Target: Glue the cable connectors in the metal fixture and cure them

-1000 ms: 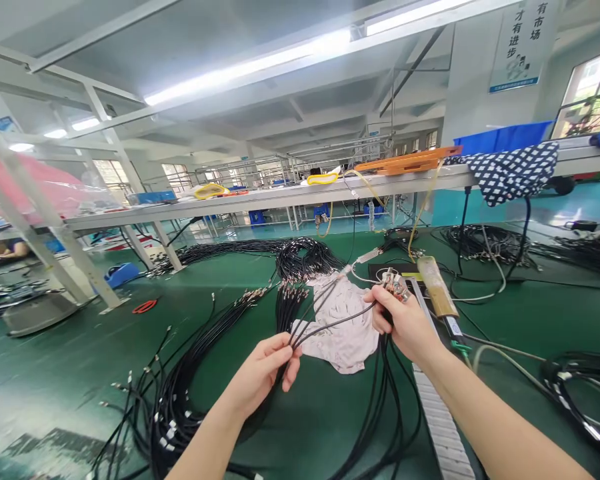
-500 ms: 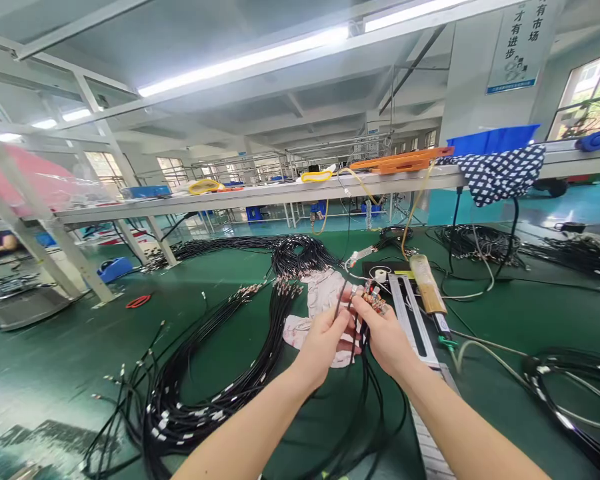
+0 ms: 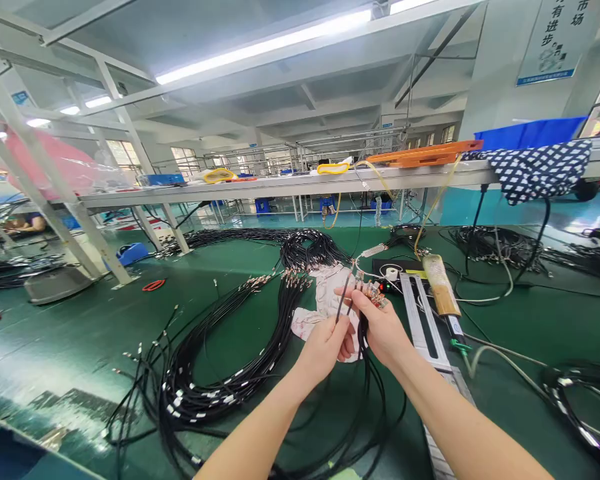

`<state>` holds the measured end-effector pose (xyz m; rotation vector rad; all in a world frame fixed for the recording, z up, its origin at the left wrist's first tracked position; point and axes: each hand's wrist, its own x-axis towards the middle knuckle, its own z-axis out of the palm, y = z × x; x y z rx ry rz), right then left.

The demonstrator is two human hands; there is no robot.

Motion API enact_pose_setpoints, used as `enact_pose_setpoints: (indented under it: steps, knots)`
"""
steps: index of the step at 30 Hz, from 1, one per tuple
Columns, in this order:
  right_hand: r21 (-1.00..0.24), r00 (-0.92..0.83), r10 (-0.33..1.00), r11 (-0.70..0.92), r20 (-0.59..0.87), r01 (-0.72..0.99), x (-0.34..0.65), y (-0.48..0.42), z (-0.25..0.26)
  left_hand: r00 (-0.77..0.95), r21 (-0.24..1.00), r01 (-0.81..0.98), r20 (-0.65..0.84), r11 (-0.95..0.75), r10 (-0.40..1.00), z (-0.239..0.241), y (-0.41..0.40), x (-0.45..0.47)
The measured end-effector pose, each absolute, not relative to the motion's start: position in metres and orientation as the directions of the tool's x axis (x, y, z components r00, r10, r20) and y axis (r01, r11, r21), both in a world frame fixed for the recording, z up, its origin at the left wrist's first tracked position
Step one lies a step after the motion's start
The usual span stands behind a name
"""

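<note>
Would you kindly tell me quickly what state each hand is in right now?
Left hand: closed, pinching a thin black cable.
Right hand: closed, gripping a bundle of connector-tipped cables.

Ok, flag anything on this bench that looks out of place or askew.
Nothing looks damaged. A crumpled pale cloth lies among the black cables mid-bench, and a dotted cloth hangs askew over the shelf edge, upper right.

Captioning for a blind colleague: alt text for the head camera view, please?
Two bare hands meet over a green workbench: the right hand grips a bundle of black cables by their metal-tipped ends, the left hand pinches one cable beside it.
</note>
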<state>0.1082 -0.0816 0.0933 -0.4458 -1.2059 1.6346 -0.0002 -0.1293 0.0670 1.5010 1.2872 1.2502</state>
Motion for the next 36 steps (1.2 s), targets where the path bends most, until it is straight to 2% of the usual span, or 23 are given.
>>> enact_pose_setpoints:
  steps: [3,8,12,14,17,19,23,27,32,36]
  knots:
    - [-0.860,-0.385,0.884,0.038,0.267,-0.509,0.106,-0.078,0.093,0.088,0.944,0.301,0.116,-0.138,0.989,0.058,-0.137,-0.012]
    - [-0.913,-0.500,0.835,0.006,0.228,-0.407,0.104,-0.080,0.099,0.182,0.947,0.304,0.048,-0.103,0.982,0.063,-0.140,-0.017]
    - [-0.927,-0.529,0.815,0.025,0.236,-0.375,0.106,-0.076,0.101,0.230,0.905,0.412,0.006,-0.103,0.973,0.076,-0.140,-0.017]
    - [-0.923,-0.517,0.821,0.029,0.241,-0.384,0.106,-0.074,0.101,0.187,0.875,0.460,0.066,-0.147,0.980,0.080,-0.144,-0.016]
    - [-0.916,-0.482,0.845,0.022,0.231,-0.400,0.104,-0.075,0.109,0.055,0.788,0.571,0.244,-0.231,0.968,0.083,-0.152,-0.009]
    - [-0.916,-0.490,0.842,0.014,0.227,-0.401,0.103,-0.079,0.121,-0.002,0.751,0.620,0.292,-0.227,0.957,0.083,-0.155,-0.004]
    - [-0.914,-0.563,0.772,0.056,0.295,-0.402,0.104,-0.090,0.151,-0.065,0.807,0.541,0.322,-0.238,0.944,0.084,-0.153,-0.003]
    - [-0.908,-0.616,0.707,0.088,0.347,-0.410,0.103,-0.095,0.162,-0.016,0.879,0.390,0.306,-0.275,0.952,0.081,-0.147,-0.011]
    - [-0.916,-0.622,0.718,0.054,0.312,-0.397,0.102,-0.090,0.154,-0.011,0.891,0.334,0.331,-0.309,0.944,0.079,-0.145,-0.016]
    - [-0.930,-0.599,0.762,0.013,0.246,-0.366,0.104,-0.083,0.147,0.068,0.935,0.153,0.314,-0.320,0.947,0.084,-0.149,-0.018]
